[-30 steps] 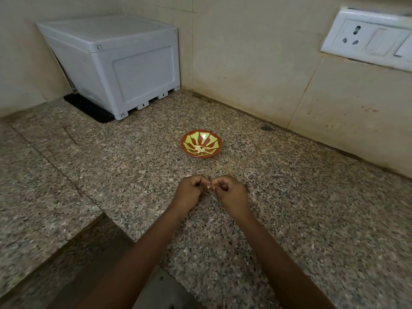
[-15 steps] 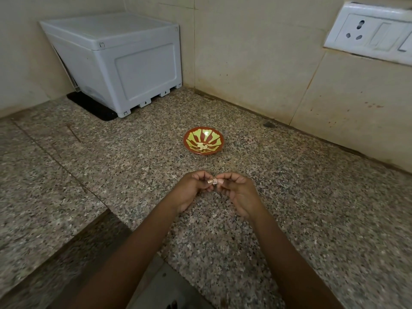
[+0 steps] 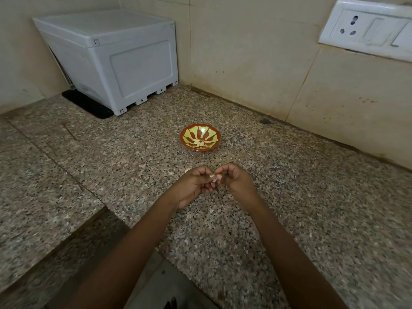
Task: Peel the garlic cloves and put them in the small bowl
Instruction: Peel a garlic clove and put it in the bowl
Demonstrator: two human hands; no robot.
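Observation:
A small bowl [image 3: 200, 137], red-brown with a yellow-green flower pattern, stands on the granite counter [image 3: 312, 197] and holds a few pale peeled cloves. Just in front of it, my left hand [image 3: 192, 186] and my right hand [image 3: 236, 180] meet above the counter. Both pinch one small pale garlic clove [image 3: 213, 177] between their fingertips. The fingers hide most of the clove. A pale scrap, maybe garlic or skin [image 3: 188, 169], lies on the counter just behind my left hand.
A white plastic box [image 3: 111, 61] on a black mat sits in the far left corner. Tiled walls close the back and right, with a socket plate [image 3: 367, 27] at the upper right. The counter's front edge steps down at the lower left.
My hands stay together on the clove. The fingers have shifted a little, my left palm now turned more upward. The view has tilted slightly.

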